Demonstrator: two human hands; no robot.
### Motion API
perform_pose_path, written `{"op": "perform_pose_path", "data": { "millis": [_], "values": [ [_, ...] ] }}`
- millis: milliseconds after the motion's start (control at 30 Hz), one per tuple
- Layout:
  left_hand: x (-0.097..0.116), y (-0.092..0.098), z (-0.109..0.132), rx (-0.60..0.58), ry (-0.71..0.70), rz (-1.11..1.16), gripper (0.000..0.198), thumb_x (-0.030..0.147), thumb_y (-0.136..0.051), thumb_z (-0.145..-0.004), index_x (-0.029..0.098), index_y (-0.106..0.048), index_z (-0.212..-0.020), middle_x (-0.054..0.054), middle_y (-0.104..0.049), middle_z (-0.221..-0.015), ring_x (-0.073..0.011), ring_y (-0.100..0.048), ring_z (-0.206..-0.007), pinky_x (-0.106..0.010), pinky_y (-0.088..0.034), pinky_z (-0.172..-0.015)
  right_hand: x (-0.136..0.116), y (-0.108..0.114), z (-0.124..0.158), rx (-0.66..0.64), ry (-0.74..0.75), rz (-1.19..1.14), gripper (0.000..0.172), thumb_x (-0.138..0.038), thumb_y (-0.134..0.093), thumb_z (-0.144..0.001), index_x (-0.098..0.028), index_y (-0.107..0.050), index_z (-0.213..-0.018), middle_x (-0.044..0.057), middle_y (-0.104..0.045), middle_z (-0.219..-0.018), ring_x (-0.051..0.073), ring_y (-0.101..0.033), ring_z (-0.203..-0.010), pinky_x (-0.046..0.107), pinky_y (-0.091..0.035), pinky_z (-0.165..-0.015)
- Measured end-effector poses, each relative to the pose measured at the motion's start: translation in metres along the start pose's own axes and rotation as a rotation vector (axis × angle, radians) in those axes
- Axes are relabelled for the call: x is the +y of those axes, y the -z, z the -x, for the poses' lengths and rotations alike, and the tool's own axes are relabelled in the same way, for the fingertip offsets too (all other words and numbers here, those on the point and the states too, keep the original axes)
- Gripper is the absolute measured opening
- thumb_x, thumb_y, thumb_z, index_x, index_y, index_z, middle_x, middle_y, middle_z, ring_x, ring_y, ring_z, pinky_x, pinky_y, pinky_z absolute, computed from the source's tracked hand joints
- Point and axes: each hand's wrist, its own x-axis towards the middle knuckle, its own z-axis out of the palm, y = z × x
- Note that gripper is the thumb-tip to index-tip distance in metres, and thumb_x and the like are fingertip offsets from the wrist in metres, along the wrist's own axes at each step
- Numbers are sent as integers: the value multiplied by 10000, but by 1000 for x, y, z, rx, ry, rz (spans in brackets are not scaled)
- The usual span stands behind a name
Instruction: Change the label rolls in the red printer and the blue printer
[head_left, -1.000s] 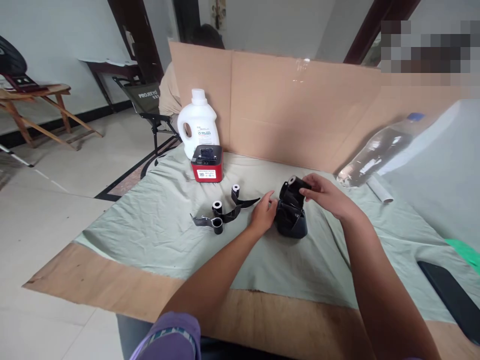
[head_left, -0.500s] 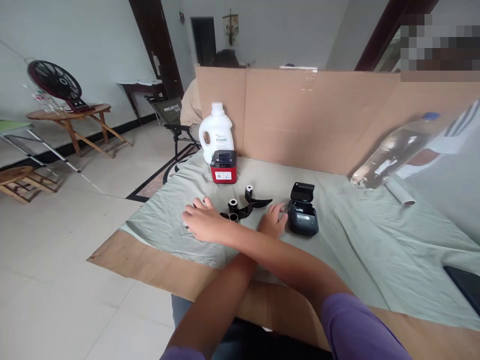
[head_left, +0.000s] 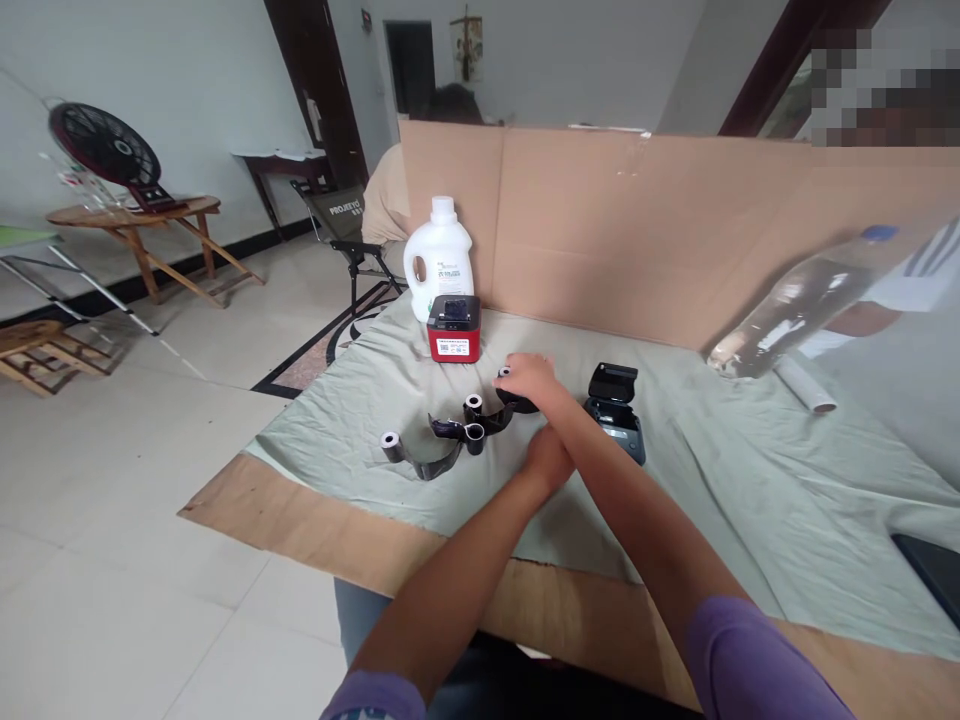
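Note:
My right arm crosses over my left. My right hand (head_left: 529, 378) is at the farthest black roll with a white core (head_left: 504, 373), its fingers closed round it from the right. Lower down, my left hand (head_left: 551, 455) lies near the cloth, left of the small dark printer (head_left: 619, 430); the right forearm hides its fingers. The printer's lid stands open. Several other rolls stand with curled black strips: a grey-black one (head_left: 391, 446) at the left, a white-cored black one (head_left: 473, 407) in the middle, and a hollow black one (head_left: 474, 440) in front of it.
A red and black box-shaped device (head_left: 454, 330) stands before a white jug (head_left: 440, 262). Cardboard (head_left: 585, 220) walls the far side. At right are a clear bottle (head_left: 799, 300), a paper tube (head_left: 806, 385) and a dark flat object (head_left: 930, 570). Another person (head_left: 870, 318) is behind.
My right hand has left the leftmost roll, now uncovered, and moved right and away from me to the farthest roll. My left hand has drawn back from beside the printer.

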Motion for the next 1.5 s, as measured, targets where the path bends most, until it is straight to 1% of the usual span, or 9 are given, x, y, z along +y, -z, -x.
{"op": "perform_pose_path", "data": {
  "millis": [67, 200, 333, 467, 767, 1133, 1267, 1333, 1500],
  "values": [
    [0, 0, 1, 32, -63, -71, 390, 263, -562, -921, 182, -641, -1295, -143, -662, -1344, -343, -600, -1235, -464, -452, -1066, 15, -9, -7, -71, -35, -72, 199, -301, -676, -757, -186, -709, -915, 124, -734, -995, 307, -650, -985, 401, -412, -885],
    [0, -2, 2, 88, -152, -139, 390, 250, -540, -913, 177, -644, -1282, -128, -687, -1277, -279, -665, -1082, -415, -514, -973, 46, -13, 1, 52, -33, -565, 134, -246, -625, -704, -198, -642, -828, 20, -675, -778, 191, -620, -769, 275, -404, -673],
    [-2, -4, -1, 112, -98, -139, 424, 283, -520, -944, 181, -600, -1348, -94, -719, -1129, -190, -670, -837, -346, -535, -869, 93, 6, 32, 102, -58, -1287, 338, -253, -695, -589, -223, -577, -905, -53, -583, -659, 125, -514, -609, 250, -351, -577],
    [-6, -6, -2, 111, -108, -134, 385, 278, -536, -939, 193, -622, -1305, -66, -716, -1053, -169, -649, -823, -306, -519, -835, 135, 31, 72, 42, -54, -1586, 480, -276, -828, -531, -232, -557, -924, -59, -583, -697, 103, -498, -581, 257, -349, -568],
    [-7, -2, -2, 143, -114, -25, 259, 265, -519, -908, 174, -644, -1116, -19, -647, -912, -135, -563, -736, -259, -463, -744, 177, 61, 103, 20, -94, -1308, 325, -355, -796, -609, -181, -642, -836, -18, -583, -711, 126, -516, -671, 271, -333, -606],
    [-1, 2, 4, 39, -176, 9, 449, 323, -632, -847, 189, -589, -1273, -34, -592, -1013, -115, -501, -720, -240, -422, -660, 207, 78, 118, -75, 42, -1025, 335, -427, -808, -649, -158, -769, -846, 25, -636, -774, 163, -523, -766, 302, -372, -711],
    [10, -2, 14, -96, -302, -83, 249, 388, -721, -793, 167, -642, -874, 29, -443, -750, -110, -389, -665, -237, -338, -620, 213, 78, 119, -140, 82, -999, 394, -469, -786, -686, -160, -779, -931, 37, -664, -801, 165, -540, -762, 295, -389, -696],
    [13, -8, 18, -91, -274, -77, 363, 453, -651, -852, 172, -527, -659, 44, -344, -652, -108, -333, -631, -250, -294, -604, 214, 72, 114, -124, 55, -923, 363, -441, -775, -700, -161, -778, -931, 42, -690, -839, 178, -573, -799, 292, -416, -725],
    [11, -22, 22, -120, -159, -78, 438, 503, -543, -907, 174, -512, -620, 36, -372, -603, -112, -342, -607, -266, -274, -598, 216, 45, 95, -101, -130, -509, 198, -286, -720, -764, -164, -788, -905, 52, -734, -872, 199, -631, -843, 275, -445, -740]
  ]
}}
